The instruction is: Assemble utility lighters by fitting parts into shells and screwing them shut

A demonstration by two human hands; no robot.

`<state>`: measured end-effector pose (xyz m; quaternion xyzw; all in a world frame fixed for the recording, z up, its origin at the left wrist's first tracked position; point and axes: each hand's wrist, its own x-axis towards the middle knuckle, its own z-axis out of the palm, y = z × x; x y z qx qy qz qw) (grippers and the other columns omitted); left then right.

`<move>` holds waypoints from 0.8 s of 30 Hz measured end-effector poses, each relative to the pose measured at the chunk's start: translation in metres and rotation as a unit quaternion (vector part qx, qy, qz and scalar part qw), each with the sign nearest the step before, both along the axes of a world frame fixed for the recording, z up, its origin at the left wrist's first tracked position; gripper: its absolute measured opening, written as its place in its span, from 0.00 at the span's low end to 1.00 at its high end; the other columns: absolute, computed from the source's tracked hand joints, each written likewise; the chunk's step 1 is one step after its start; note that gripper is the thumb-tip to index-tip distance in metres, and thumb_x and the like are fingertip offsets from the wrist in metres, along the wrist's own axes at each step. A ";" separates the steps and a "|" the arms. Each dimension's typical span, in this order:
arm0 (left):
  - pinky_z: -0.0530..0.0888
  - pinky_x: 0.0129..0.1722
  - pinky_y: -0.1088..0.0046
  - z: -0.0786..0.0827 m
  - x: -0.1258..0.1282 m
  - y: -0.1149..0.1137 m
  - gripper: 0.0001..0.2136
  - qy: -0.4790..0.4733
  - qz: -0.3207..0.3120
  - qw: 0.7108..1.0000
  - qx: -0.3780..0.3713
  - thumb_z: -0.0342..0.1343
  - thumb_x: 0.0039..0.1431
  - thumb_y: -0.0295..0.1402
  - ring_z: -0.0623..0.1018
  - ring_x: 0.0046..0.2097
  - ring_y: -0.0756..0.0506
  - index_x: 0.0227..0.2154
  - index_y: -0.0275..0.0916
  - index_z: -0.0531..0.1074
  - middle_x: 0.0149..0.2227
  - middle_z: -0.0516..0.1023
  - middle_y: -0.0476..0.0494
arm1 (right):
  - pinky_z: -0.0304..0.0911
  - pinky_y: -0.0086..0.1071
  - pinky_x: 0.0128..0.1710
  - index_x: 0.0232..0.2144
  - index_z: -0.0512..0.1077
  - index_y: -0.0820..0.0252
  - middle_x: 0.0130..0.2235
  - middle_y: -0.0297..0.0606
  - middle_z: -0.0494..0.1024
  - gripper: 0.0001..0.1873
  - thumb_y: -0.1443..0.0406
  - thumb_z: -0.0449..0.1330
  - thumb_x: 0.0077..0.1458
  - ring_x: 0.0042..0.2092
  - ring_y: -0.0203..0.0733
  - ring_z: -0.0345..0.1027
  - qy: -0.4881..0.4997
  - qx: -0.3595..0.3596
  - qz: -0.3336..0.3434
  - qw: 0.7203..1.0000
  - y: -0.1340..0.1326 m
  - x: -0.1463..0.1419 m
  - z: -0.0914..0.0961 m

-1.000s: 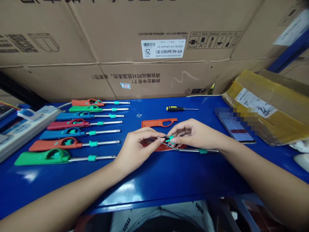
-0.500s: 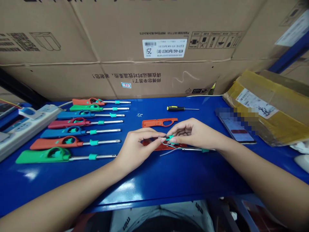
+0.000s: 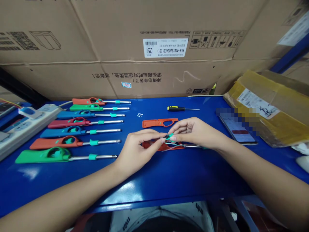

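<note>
My left hand [image 3: 137,149] pinches a small black part [image 3: 166,136] between thumb and fingertips. Against it, my right hand [image 3: 196,132] grips a green trigger piece [image 3: 172,137], also in a pinch. A thin pale wire runs from these parts toward an opened orange lighter shell half [image 3: 154,147], which lies just below the fingers. From that shell a metal tube [image 3: 191,146] extends right, partly under my right hand. The other orange shell half [image 3: 152,123] rests behind my hands on the blue table [image 3: 154,180]. Fingertips hide some of the joined parts.
Several assembled gas lighters [image 3: 58,154] lie in a row on the left, beside a white power strip [image 3: 29,129]. A black-and-yellow screwdriver [image 3: 176,108] is at the back. To the right are a phone [image 3: 238,130] and a taped carton [image 3: 272,109]. A large cardboard box [image 3: 108,38] stands behind.
Both hands hold nearly the same place, fingers shifting slightly around the small parts. The orange shell half with the tube has moved a little to the left and turned slightly.
</note>
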<state>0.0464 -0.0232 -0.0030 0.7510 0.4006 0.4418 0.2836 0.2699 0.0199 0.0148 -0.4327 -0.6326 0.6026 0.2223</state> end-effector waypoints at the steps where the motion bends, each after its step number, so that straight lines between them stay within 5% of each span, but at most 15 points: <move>1: 0.80 0.36 0.76 0.000 0.000 0.000 0.06 0.001 0.005 1.000 0.009 0.63 0.60 0.29 0.83 0.36 0.48 0.38 0.40 0.83 0.38 0.85 0.45 | 0.70 0.32 0.38 0.35 0.80 0.60 0.34 0.38 0.84 0.16 0.58 0.73 0.45 0.34 0.38 0.76 0.003 -0.001 0.000 1.000 0.000 0.000 0.000; 9: 0.80 0.39 0.75 -0.004 -0.002 -0.003 0.07 -0.007 -0.002 0.998 0.070 0.63 0.60 0.26 0.83 0.38 0.48 0.39 0.41 0.83 0.39 0.85 0.46 | 0.69 0.31 0.37 0.34 0.81 0.61 0.33 0.37 0.83 0.15 0.59 0.73 0.45 0.34 0.37 0.75 0.008 0.016 -0.010 1.000 -0.005 -0.003 0.004; 17: 0.79 0.41 0.76 -0.008 -0.002 0.002 0.07 -0.014 -0.021 1.000 0.002 0.63 0.61 0.28 0.83 0.39 0.48 0.40 0.42 0.83 0.39 0.85 0.46 | 0.67 0.31 0.34 0.35 0.81 0.62 0.32 0.37 0.83 0.16 0.58 0.73 0.45 0.32 0.36 0.74 0.000 -0.001 -0.010 1.000 -0.004 -0.002 0.002; 24: 0.77 0.39 0.72 -0.010 -0.007 0.009 0.09 0.102 -0.044 0.993 0.026 0.61 0.63 0.29 0.80 0.37 0.48 0.44 0.39 0.82 0.36 0.82 0.45 | 0.68 0.28 0.31 0.34 0.75 0.61 0.29 0.37 0.83 0.17 0.60 0.74 0.44 0.30 0.36 0.75 -0.014 -0.055 -0.041 0.998 -0.002 -0.005 -0.001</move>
